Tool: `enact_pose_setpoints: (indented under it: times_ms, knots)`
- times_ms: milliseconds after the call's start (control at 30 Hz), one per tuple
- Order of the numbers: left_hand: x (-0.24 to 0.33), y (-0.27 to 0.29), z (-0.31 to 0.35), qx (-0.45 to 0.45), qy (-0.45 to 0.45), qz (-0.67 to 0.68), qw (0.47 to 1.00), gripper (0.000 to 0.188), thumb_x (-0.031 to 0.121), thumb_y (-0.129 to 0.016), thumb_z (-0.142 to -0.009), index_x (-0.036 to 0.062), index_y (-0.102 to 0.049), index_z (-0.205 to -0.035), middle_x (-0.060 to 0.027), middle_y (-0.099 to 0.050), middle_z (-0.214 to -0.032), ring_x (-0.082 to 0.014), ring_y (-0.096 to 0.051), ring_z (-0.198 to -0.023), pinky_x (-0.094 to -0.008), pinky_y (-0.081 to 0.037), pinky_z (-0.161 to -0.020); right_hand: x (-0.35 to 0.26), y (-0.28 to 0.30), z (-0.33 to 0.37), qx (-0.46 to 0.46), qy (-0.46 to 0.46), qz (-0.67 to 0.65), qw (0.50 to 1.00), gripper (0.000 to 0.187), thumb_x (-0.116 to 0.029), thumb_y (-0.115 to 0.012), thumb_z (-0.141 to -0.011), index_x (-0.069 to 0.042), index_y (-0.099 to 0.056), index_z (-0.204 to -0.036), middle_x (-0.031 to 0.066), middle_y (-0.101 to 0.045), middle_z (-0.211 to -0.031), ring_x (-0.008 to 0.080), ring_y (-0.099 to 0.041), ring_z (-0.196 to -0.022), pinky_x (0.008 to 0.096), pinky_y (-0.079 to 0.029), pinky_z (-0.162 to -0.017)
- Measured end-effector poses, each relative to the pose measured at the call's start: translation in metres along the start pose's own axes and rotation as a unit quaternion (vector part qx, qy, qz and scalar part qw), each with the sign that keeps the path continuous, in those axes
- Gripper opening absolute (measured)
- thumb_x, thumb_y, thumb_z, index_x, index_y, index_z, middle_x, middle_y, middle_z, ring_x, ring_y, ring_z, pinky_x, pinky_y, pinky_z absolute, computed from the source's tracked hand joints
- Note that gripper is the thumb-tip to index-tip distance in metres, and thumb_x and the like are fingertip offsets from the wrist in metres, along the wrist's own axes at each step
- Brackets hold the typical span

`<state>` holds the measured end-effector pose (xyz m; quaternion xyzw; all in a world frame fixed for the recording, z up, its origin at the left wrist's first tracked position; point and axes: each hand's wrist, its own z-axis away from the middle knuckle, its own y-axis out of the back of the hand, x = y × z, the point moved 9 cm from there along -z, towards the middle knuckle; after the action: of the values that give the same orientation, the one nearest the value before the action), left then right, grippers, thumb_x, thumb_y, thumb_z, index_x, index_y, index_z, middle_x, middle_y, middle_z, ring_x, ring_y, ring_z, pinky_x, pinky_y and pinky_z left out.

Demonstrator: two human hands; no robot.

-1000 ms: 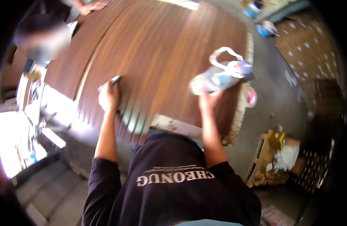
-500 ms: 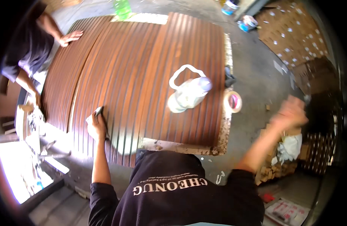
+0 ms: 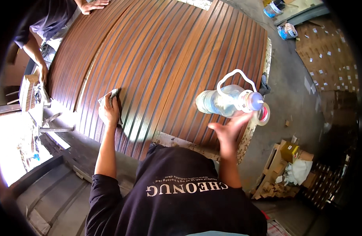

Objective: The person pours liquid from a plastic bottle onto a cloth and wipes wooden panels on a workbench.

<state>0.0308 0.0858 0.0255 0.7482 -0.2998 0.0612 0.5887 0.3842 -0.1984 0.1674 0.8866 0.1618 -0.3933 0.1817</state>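
Note:
Brown grooved, slatted wood-look panels (image 3: 149,70) lie side by side in front of me. My left hand (image 3: 109,111) rests on the near left part of a panel, fingers closed over a greyish cloth (image 3: 114,93). At the right stands a clear plastic bottle (image 3: 217,103) with a white loop handle and a bluish cap. Just on the near side of it is my right hand (image 3: 229,128), slightly blurred, thumb spread away from the fingers. Its fingertips are close to the bottle's neck; whether they touch it I cannot tell.
A co-worker's hand (image 3: 93,6) lies on the far left panel, the other (image 3: 43,74) at its left edge. A tape roll (image 3: 263,118) and a dark cloth (image 3: 264,84) sit along the right edge. Buckets (image 3: 287,31) and cardboard scraps (image 3: 273,187) are on the floor.
My right hand has swung in from the far right to beside the bottle. The left hand with the cloth has shifted slightly away from me. The view has turned and moved nearer.

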Motion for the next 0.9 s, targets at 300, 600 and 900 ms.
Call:
enact_pose_setpoints:
  times_ms: [300,600,900]
  knots:
    - [0.008,0.007,-0.002,0.011,0.004,0.039,0.999,0.023,0.021,-0.061,-0.088,0.0087,-0.063,-0.107,-0.0127,-0.068,-0.101,-0.0302,-0.065,-0.09,-0.0382,-0.049,-0.079,0.047,-0.016,-0.007,-0.115,-0.233,-0.141,0.955,0.095,-0.009,-0.081,-0.071,-0.004,-0.021,-0.145,0.0123,-0.043,-0.134,0.0244,-0.046,-0.122,0.0403,-0.039,-0.105]
    - [0.004,0.005,-0.003,0.019,-0.002,0.047,0.999,0.025,0.025,-0.066,-0.086,0.0076,-0.065,-0.104,-0.01,-0.068,-0.095,-0.0249,-0.066,-0.085,-0.0354,-0.05,-0.076,0.08,-0.017,0.019,-0.066,-0.145,-0.028,0.987,0.077,-0.014,-0.081,-0.073,-0.003,-0.038,-0.136,0.0114,-0.049,-0.128,0.0235,-0.049,-0.116,0.0387,-0.042,-0.098]
    - [0.118,-0.065,-0.003,-0.157,0.439,0.771,0.434,0.042,0.035,-0.062,-0.09,0.0045,-0.058,-0.118,-0.0101,-0.065,-0.107,-0.0257,-0.062,-0.096,-0.0391,-0.051,-0.086,0.062,-0.01,-0.009,-0.323,-0.176,0.099,0.925,0.078,-0.009,-0.08,-0.065,-0.002,-0.041,-0.132,0.0116,-0.058,-0.117,0.0218,-0.061,-0.103,0.0344,-0.055,-0.08]
